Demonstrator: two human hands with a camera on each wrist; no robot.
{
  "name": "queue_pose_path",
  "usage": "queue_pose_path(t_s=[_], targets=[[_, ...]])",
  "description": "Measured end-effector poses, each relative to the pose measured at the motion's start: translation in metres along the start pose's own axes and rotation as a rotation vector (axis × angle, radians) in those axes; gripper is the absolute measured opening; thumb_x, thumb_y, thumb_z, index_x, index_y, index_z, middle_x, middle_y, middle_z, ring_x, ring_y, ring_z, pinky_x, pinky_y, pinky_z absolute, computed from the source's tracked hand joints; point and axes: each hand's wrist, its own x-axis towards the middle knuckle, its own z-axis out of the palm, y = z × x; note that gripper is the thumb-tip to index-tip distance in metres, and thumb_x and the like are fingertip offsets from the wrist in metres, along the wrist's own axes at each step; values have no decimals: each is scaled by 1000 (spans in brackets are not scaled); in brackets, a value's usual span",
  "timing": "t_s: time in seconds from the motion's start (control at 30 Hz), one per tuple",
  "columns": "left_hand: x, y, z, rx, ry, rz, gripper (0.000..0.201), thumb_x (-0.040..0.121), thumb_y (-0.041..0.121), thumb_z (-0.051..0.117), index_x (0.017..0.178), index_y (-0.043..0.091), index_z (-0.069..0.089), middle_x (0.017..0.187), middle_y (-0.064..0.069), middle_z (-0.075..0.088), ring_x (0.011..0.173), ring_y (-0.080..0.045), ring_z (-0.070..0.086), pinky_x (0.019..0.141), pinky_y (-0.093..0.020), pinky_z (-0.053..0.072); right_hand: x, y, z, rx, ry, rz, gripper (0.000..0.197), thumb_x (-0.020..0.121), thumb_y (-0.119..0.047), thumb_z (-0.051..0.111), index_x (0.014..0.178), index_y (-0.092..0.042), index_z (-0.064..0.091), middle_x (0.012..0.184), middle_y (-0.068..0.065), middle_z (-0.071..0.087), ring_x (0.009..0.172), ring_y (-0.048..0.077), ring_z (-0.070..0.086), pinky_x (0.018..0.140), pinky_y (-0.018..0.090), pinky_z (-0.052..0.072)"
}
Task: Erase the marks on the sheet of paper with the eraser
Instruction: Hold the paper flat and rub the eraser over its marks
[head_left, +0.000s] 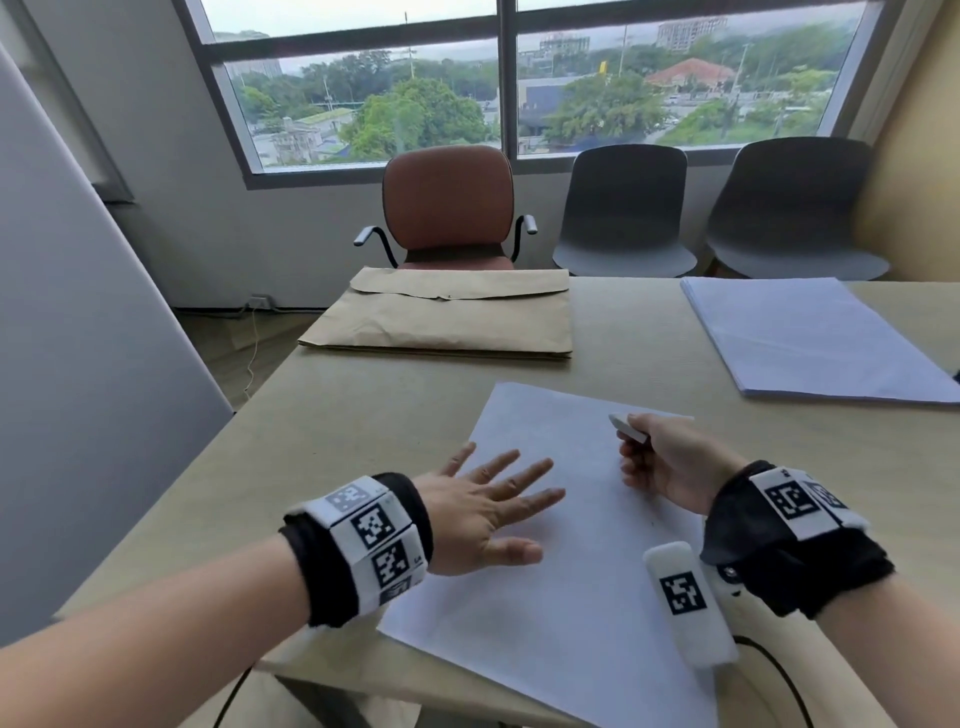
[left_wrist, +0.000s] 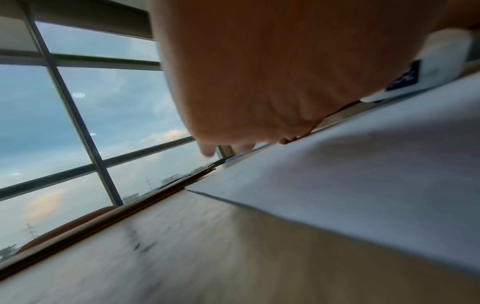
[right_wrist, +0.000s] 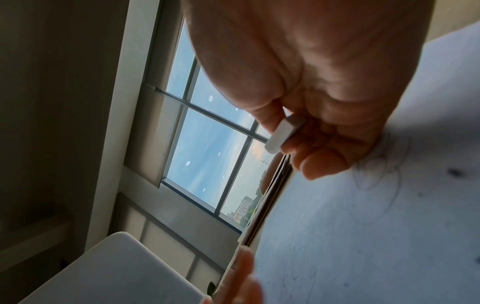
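A white sheet of paper (head_left: 561, 519) lies on the beige table (head_left: 363, 415) in front of me. Faint pencil loops (right_wrist: 381, 174) show on the sheet (right_wrist: 363, 236) in the right wrist view. My right hand (head_left: 660, 462) hovers over the sheet's far right part and pinches a small white eraser (head_left: 628, 427) between thumb and fingers; the eraser (right_wrist: 281, 135) is lifted off the paper. My left hand (head_left: 493, 504) lies flat, fingers spread, on the sheet's left edge. In the left wrist view the palm (left_wrist: 259, 82) sits close above the paper (left_wrist: 363, 185).
A brown envelope (head_left: 447, 317) lies at the table's far side. A stack of white sheets (head_left: 815, 338) sits at the far right. A brown armchair (head_left: 447, 202) and two dark chairs (head_left: 623, 208) stand under the window. A white board (head_left: 78, 364) leans at the left.
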Motion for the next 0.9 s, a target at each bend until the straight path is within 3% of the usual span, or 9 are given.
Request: queue_pose_path(t_s=[0.17,0.2,0.27,0.4,0.47,0.6,0.67,0.8,0.9], targets=[[1,-16,-12,58,-59,-606,97,86,74,12,148,4,-14,157,-13,-15,146,-25,-12,114,-51,-12,-1,0,1,-20,11,0,31,99,-19,33,72,-8,43,66,6,39,53,18,38,45,25,36],[2,-16,-15,49,-7,-585,96,86,73,14,148,7,-16,157,-11,-19,146,-24,-15,115,-50,-12,-1,1,1,-22,12,-2,31,99,-19,32,72,-8,43,66,6,39,53,18,38,46,25,36],[4,-9,-19,2,89,-350,83,90,68,16,148,21,-20,155,0,-27,145,-20,-20,114,-47,-13,-2,0,2,-19,13,-6,32,99,-19,32,71,-8,43,66,7,38,53,18,37,49,26,34],[13,24,-13,-7,80,95,69,94,60,19,146,35,-20,153,12,-28,143,-13,-23,116,-41,-14,-4,0,4,-23,13,-16,32,99,-19,33,71,-7,43,65,7,38,53,19,36,50,27,32],[14,27,-7,-2,2,69,71,95,59,21,147,31,-18,155,10,-24,145,-13,-17,117,-42,-9,-5,-1,4,-24,12,-15,32,98,-19,34,70,-8,42,65,7,37,53,19,36,50,27,32],[7,1,-15,11,-100,-514,91,90,69,23,150,8,-10,159,-10,-9,147,-25,-4,116,-50,-4,-7,-1,4,-27,8,-13,32,99,-18,33,69,-8,42,65,7,37,53,18,35,50,26,32],[4,-9,-23,93,-72,-622,95,88,72,18,149,5,-12,158,-13,-13,147,-27,-8,115,-52,-5,-7,0,4,-26,7,-15,33,99,-19,33,70,-8,42,65,7,37,53,18,35,50,26,33],[7,2,-25,27,58,-220,70,94,60,17,148,29,-17,155,6,-25,145,-20,-17,116,-48,-9,-5,0,4,-21,10,-21,32,99,-19,33,70,-8,42,65,7,37,53,18,35,51,26,33],[19,19,-22,-30,46,-35,63,97,54,17,147,34,-17,155,10,-24,146,-16,-15,118,-46,-6,-5,0,5,-28,7,-27,32,99,-19,33,70,-7,43,66,7,38,54,18,36,51,26,33]])
